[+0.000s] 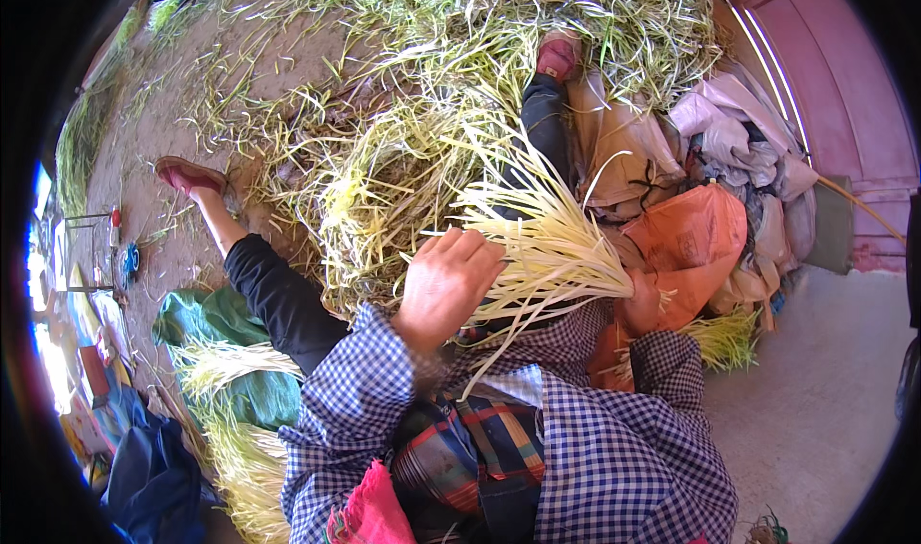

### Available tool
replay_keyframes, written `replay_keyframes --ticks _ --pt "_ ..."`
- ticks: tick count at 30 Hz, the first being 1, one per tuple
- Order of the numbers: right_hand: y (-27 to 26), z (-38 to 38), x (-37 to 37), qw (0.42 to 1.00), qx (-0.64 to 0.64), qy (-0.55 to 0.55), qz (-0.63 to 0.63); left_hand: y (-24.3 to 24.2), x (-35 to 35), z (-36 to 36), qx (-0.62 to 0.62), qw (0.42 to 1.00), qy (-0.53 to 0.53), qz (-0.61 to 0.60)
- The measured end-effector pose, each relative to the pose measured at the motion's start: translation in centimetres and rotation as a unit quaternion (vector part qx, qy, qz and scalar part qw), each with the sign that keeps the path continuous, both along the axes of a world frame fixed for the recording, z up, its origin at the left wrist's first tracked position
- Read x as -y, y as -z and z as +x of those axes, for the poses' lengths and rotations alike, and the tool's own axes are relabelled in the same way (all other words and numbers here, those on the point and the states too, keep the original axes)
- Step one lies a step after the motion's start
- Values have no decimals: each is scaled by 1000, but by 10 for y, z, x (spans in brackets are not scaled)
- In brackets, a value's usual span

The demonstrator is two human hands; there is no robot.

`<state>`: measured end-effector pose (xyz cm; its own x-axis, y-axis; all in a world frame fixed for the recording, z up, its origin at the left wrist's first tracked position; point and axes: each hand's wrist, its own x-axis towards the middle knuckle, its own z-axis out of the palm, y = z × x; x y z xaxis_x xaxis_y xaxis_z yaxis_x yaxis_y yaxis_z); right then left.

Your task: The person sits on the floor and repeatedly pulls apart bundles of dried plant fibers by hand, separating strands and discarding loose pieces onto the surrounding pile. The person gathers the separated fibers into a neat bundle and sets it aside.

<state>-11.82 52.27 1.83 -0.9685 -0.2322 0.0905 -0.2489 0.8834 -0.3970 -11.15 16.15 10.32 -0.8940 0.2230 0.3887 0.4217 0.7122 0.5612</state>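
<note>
My right hand (639, 305) grips a bundle of long pale yellow leaves (547, 238), which look like blanched chives, by its cut end. The leaves fan out up and to the left, above my lap. A few loose strands droop from the bundle towards my checked jacket. Back side up, my left hand (450, 285) is at the left edge of the fanned leaves with its fingers curled under. Whether it pinches any leaves is hidden. Beyond it lies a heap of discarded yellow leaves (388, 162) between my outstretched legs.
At left, a bunch of pale stalks (237, 364) lies on a green sack (216, 314), with more stalks (252, 472) below. An orange plastic bag (691, 234) and crumpled sacks (727, 134) are at right, near a pink door (827, 76). Greener leaf litter (633, 33) covers the far floor.
</note>
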Motion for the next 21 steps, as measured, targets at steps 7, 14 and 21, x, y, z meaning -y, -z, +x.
replay_keyframes --ticks 7,14,21 --pt "13 4 -5 1000 -16 -1 -21 21 -3 -4 62 997 0 54" --pt "30 7 -7 1000 -7 14 -22 53 45 -11 230 796 -231 509" --pt "27 8 -9 1000 0 8 -23 35 122 46 249 895 -299 220"
